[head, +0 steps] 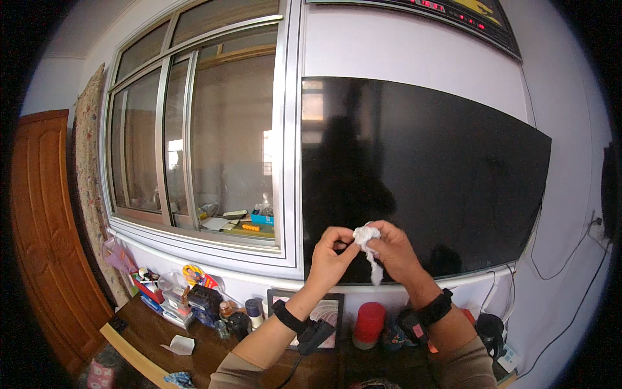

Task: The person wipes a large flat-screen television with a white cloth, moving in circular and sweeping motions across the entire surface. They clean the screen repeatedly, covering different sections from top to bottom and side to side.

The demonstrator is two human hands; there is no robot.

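In front of a large black television screen, both my hands are raised and meet at a crumpled white tissue or thin cloth. My right hand grips its right side between thumb and fingers. At the left edge, the thumb and index finger of my left hand pinch the same bundle. A twisted white strip dangles below it. Each wrist wears a black strap, and a dark device with a cable hangs at the left one.
Below the screen stands a dark wooden cabinet bearing a red round container, a framed picture, several bottles and boxes, and a folded white paper. A sliding window is left of the screen. Cables hang at right.
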